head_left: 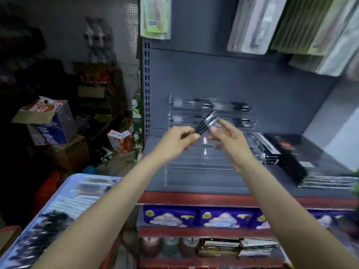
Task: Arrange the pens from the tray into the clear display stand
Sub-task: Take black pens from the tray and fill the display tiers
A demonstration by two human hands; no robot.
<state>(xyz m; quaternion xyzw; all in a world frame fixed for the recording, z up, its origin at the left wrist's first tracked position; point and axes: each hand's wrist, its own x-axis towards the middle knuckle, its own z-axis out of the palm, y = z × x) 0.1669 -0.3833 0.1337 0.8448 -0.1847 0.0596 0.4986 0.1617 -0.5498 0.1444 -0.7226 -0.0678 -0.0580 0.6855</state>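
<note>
My left hand (179,139) grips a small bundle of black pens with silver ends (206,123), held tilted up to the right in front of the clear display stand (194,171). My right hand (229,138) reaches to the silver ends, thumb and fingers at the tips; the blur hides whether they pinch a pen. The stepped stand sits on the grey shelf; its two top rows hold black and clear pens (223,107), its lower rows are bare. A pale blue tray (64,183) of several pens lies at lower left, partly under my left forearm.
Black boxes (287,152) and flat packs lie on the shelf right of the stand. Hanging packets (155,16) fill the panel above. A red shelf edge (213,198) runs below the stand. Cardboard boxes (58,133) clutter the dark floor at left.
</note>
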